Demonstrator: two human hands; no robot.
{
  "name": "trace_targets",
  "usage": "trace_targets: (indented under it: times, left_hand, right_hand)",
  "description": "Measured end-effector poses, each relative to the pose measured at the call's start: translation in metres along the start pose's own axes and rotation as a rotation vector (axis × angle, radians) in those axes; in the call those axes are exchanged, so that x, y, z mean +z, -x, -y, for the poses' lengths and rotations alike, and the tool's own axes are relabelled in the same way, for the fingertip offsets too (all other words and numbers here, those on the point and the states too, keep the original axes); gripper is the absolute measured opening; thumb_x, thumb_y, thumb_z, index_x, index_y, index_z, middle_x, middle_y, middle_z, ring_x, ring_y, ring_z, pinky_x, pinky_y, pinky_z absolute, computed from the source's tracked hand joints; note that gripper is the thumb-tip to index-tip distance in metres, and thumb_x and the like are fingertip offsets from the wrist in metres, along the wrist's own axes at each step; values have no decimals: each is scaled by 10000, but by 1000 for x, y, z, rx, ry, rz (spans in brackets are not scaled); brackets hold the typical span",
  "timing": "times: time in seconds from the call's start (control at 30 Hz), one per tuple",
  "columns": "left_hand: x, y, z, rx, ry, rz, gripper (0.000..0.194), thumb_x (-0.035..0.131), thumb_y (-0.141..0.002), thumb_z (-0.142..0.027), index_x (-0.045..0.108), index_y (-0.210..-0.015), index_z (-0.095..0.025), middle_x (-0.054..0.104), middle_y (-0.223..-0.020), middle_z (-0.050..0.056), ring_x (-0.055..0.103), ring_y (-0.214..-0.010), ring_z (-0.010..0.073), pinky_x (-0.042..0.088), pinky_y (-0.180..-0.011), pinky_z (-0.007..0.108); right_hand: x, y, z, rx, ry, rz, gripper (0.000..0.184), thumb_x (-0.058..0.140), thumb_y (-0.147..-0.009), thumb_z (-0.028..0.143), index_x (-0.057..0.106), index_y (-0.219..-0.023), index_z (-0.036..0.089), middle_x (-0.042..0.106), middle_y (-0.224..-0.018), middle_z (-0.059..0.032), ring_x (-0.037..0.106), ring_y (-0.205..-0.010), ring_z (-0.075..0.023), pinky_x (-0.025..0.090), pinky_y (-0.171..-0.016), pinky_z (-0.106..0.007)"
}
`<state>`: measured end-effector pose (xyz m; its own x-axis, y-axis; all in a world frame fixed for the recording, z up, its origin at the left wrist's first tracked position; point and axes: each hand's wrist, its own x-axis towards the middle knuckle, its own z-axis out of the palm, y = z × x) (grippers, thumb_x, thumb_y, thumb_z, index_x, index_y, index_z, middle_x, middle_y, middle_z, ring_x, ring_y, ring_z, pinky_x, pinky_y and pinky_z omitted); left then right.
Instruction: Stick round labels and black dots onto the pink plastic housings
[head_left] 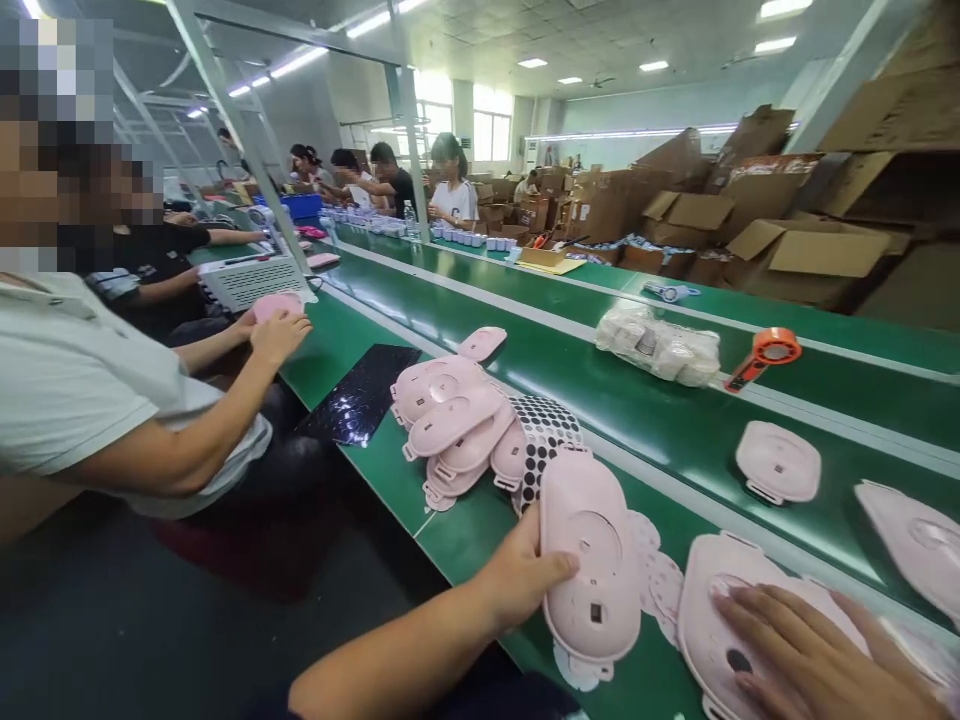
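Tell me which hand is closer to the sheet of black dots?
The left hand is closer, holding a pink plastic shell just below the sheet of black dots. The right hand rests on another pink shell, farther off to the sheet's right.

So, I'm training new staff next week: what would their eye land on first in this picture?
Most striking are the pink plastic housings heaped on the green conveyor belt, with the person's left hand gripping one and the right hand lying spread on another at the bottom of the view. Beyond the belt on the right, opened cardboard boxes are piled high, and an orange tape dispenser lies beside the belt's white rail.
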<state>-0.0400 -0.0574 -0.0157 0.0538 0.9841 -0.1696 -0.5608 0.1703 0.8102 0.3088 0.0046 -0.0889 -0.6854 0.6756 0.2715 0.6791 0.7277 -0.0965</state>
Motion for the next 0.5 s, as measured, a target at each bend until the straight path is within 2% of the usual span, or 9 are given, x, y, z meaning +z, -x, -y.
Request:
trace_targets:
  times: [0.03,0.1,0.13,0.2,0.23,0.27,0.33,0.4,0.5]
  left_hand:
    - [0,0,0,2,-13,3,693,866,-598,-394,599,-1202,-187,709,-1130,106,628,-1093,323,474,-924,395]
    - [-1,-1,0,9,-51,-21,635,845,-642,-381,613,-1200,-184,713,-1132,102,629,-1098,312,478,-926,376]
    - [-1,-1,0,11,-74,-52,603,831,-667,-365,620,-1202,-184,710,-1147,100,626,-1106,304,478,-932,366]
    - [-3,-4,0,6,-114,-127,578,810,-701,-340,622,-1225,-186,700,-1186,98,618,-1119,296,479,-943,357]
    - [-4,-6,-1,-4,-131,-156,592,805,-707,-338,615,-1247,-186,694,-1203,100,612,-1131,299,480,-949,357]
    - [-4,-9,-1,-26,-151,-167,618,807,-704,-341,607,-1267,-185,689,-1217,104,605,-1146,307,482,-954,363]
    - [-2,-12,-3,-71,-197,-162,677,817,-685,-358,594,-1298,-180,683,-1230,116,590,-1174,325,486,-965,376]
    - [2,-14,-5,-82,-237,-169,709,824,-665,-373,597,-1308,-180,684,-1228,120,580,-1194,333,483,-981,383]
    - [9,-13,-7,-59,-273,-223,714,825,-646,-384,615,-1302,-195,696,-1202,108,579,-1195,332,480,-993,384]
  right_hand:
    - [-8,-2,6,-13,65,7,778,558,-847,412,139,-1483,573,634,-1318,12,277,-1460,-267,66,-1172,-544]
    - [-25,-5,22,33,149,109,889,627,-822,470,79,-1520,508,550,-1429,-21,376,-1410,-298,104,-1176,-556]
    - [-33,-7,32,50,153,167,961,668,-772,526,106,-1547,439,474,-1497,-59,387,-1400,-332,105,-1177,-573]
    - [-46,-13,50,105,167,345,1093,722,-656,614,236,-1563,244,336,-1571,-153,303,-1431,-408,119,-1165,-619]
    - [-52,-18,58,159,186,395,1086,738,-626,592,311,-1538,185,315,-1573,-186,272,-1436,-436,117,-1155,-643]
    - [-57,-24,65,192,200,432,1016,730,-656,548,349,-1519,171,304,-1577,-194,254,-1444,-431,120,-1156,-637]
    - [-68,-37,73,219,195,470,892,726,-693,451,406,-1489,206,350,-1554,-198,300,-1423,-432,149,-1144,-633]
    - [-78,-46,74,214,183,500,787,698,-734,360,438,-1467,235,406,-1517,-201,382,-1377,-418,173,-1135,-618]
    - [-88,-50,64,159,166,497,759,678,-726,347,474,-1441,193,423,-1493,-233,402,-1352,-431,176,-1123,-617]
